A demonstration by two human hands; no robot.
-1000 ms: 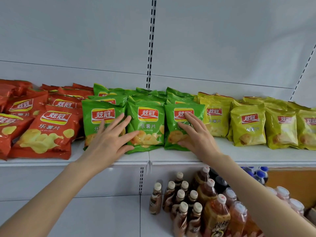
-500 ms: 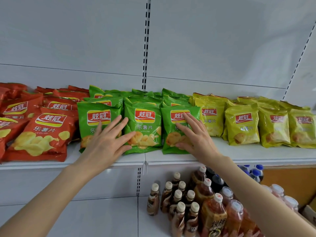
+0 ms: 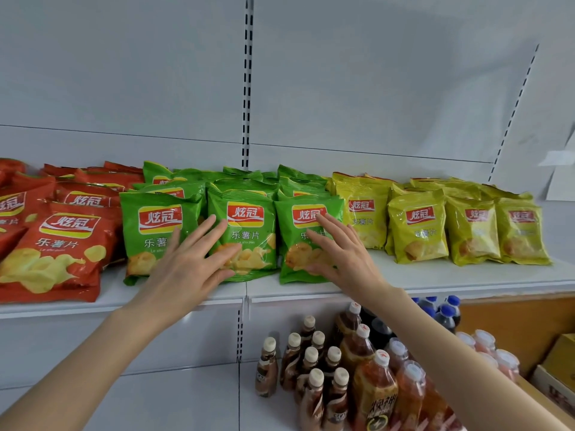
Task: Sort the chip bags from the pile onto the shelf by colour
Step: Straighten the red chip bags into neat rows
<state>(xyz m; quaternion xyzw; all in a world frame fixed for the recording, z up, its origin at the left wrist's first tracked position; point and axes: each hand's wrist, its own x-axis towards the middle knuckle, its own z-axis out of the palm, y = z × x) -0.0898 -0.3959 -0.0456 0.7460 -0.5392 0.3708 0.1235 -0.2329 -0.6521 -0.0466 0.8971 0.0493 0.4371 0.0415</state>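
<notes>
Pressing flat on the green chip bags, your left grip [image 3: 186,265] is released: the fingers are straight and spread, the palm covers the lower right of the left front green bag [image 3: 152,231], and the fingertips reach onto the middle front green bag [image 3: 249,234]. Your right grip [image 3: 345,253] is released too, its straight fingers laid on the face of the right front green bag [image 3: 294,262], hiding part of the printing. Neither grip curls round anything. These three bags stand upright in a row near the front edge of the shelf [image 3: 451,283], side by side and touching. More green bags [image 3: 242,178] stand in rows behind them towards the far wall. Left of the green group, red bags [image 3: 62,253] lean back in overlapping layers, the nearest one just beside the left front green bag. To the right, yellow bags [image 3: 417,228] stand upright in a row with others behind, the leftmost just beside the right front green bag. So the white shelf carries red at left, green in the middle and yellow at right. A slotted upright [image 3: 247,88] runs up the white back panel [image 3: 124,73] behind the green group. Below the shelf, near you and to the right, stand small brown bottles [image 3: 311,368] with cream caps, larger amber bottles [image 3: 373,393] with white caps, and dark bottles with blue caps [image 3: 446,312] farther right. A cardboard box [image 3: 560,362] sits at the lower right edge.
</notes>
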